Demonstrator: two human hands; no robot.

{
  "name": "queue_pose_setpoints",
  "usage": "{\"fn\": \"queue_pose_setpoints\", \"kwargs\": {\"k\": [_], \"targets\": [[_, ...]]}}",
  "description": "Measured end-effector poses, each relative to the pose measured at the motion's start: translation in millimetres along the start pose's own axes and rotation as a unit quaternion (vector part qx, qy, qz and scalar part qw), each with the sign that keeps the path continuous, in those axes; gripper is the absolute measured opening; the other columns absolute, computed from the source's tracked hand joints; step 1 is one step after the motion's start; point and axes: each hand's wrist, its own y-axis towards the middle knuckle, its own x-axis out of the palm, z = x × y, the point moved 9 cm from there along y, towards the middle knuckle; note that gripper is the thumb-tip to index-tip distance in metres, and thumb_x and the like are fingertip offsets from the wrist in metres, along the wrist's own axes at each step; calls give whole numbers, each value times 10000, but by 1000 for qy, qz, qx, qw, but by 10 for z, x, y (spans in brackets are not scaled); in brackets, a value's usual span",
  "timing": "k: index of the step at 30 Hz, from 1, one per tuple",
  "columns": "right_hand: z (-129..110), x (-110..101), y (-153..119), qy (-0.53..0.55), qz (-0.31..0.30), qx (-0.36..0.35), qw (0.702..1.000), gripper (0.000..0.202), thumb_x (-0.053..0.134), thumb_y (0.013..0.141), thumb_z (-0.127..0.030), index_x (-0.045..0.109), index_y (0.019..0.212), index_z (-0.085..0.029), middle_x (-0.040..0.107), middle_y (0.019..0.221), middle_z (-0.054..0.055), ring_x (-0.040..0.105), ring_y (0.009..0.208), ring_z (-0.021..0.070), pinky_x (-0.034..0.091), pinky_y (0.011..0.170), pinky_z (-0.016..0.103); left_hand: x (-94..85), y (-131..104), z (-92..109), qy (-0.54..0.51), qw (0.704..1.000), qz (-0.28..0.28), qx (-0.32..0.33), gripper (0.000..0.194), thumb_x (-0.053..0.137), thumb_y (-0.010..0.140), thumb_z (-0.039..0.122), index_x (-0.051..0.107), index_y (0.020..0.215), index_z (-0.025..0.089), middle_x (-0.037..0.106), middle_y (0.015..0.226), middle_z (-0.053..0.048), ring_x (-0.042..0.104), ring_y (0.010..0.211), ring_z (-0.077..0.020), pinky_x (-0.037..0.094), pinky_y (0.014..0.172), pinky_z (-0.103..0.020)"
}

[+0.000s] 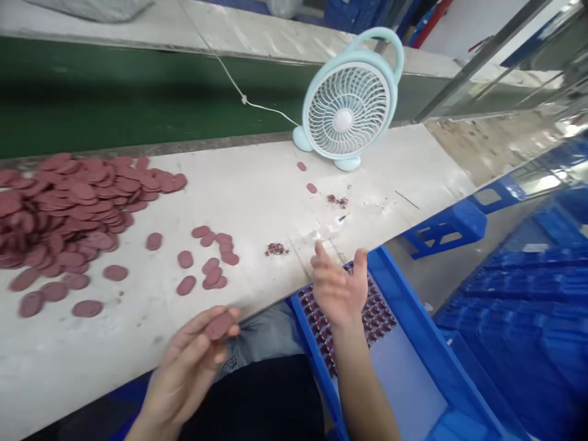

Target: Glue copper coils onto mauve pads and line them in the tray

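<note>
My left hand is closed around a flat oval reddish-brown piece, pinched between thumb and fingers near the table's front edge. My right hand is raised over the near end of a blue crate, fingers and thumb apart, with nothing visible in it. Beyond its fingertips a small pointed tool lies on the table, too small to name. Dark red bits sit in a little heap to the left of that hand, and a second heap is farther back. Loose oval pieces are scattered between the hands and a large pile.
A big pile of oval pieces covers the table's left side. A light-blue fan stands at the back, its white cord trailing left. The blue crate holds rows of small dark red parts. More blue crates are stacked at right.
</note>
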Motion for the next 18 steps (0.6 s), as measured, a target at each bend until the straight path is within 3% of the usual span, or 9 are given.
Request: {"fn": "queue_pose_setpoints", "kwargs": {"k": [3, 5, 7, 9, 13, 15, 18], "targets": [[-17, 504, 414, 155, -92, 25, 983, 570, 554, 867, -676, 651, 1100, -165, 587, 788, -30, 412, 503, 40, 347, 305, 81, 204, -35, -174, -50, 996, -73, -26, 339, 858, 717, 295, 781, 1035, 203, 786, 1085, -116, 740, 841, -184, 506, 513, -130], [-49, 656, 551, 207, -126, 43, 969, 428, 615, 886, -563, 650, 1034, -163, 559, 705, -64, 423, 480, 23, 375, 334, 53, 220, -61, -202, -62, 992, -103, -32, 317, 821, 766, 286, 771, 1067, 200, 780, 1099, -118, 743, 875, -190, 521, 538, -138], [-41, 751, 513, 230, -142, 63, 961, 325, 604, 919, -481, 648, 978, -165, 536, 645, -79, 437, 453, 12, 384, 354, 43, 197, -77, -200, -67, 990, -119, -33, 296, 792, 798, 275, 764, 1082, 195, 775, 1107, -120, 744, 905, -196, 529, 559, -144], [-10, 801, 318, 184, -132, 53, 973, 319, 576, 935, -476, 655, 962, -168, 541, 615, -75, 448, 421, 15, 379, 343, 63, 178, -79, -199, -74, 989, -125, -33, 280, 776, 814, 261, 761, 1085, 190, 772, 1115, -120, 741, 921, -193, 533, 581, -146], [124, 926, -327, -9, -107, -17, 994, 352, 615, 892, -529, 665, 983, -193, 616, 614, -36, 501, 358, 76, 376, 288, 160, 238, -74, -211, -92, 986, -133, -34, 273, 764, 825, 219, 758, 1095, 183, 760, 1166, -117, 735, 939, -175, 551, 667, -158], [198, 971, -621, -98, -103, -66, 988, 292, 629, 902, -463, 646, 1047, -211, 662, 668, -6, 579, 412, 130, 450, 336, 224, 304, -80, -212, -97, 985, -142, -35, 279, 762, 827, 199, 757, 1105, 179, 761, 1175, -116, 737, 939, -170, 559, 724, -172], [248, 926, -911, -231, -88, -163, 955, 285, 602, 922, -393, 588, 1164, -242, 677, 760, 21, 655, 583, 198, 557, 516, 343, 385, -90, -208, -102, 982, -152, -37, 279, 760, 831, 190, 758, 1110, 180, 779, 1141, -101, 749, 929, -168, 561, 784, -183]]}}
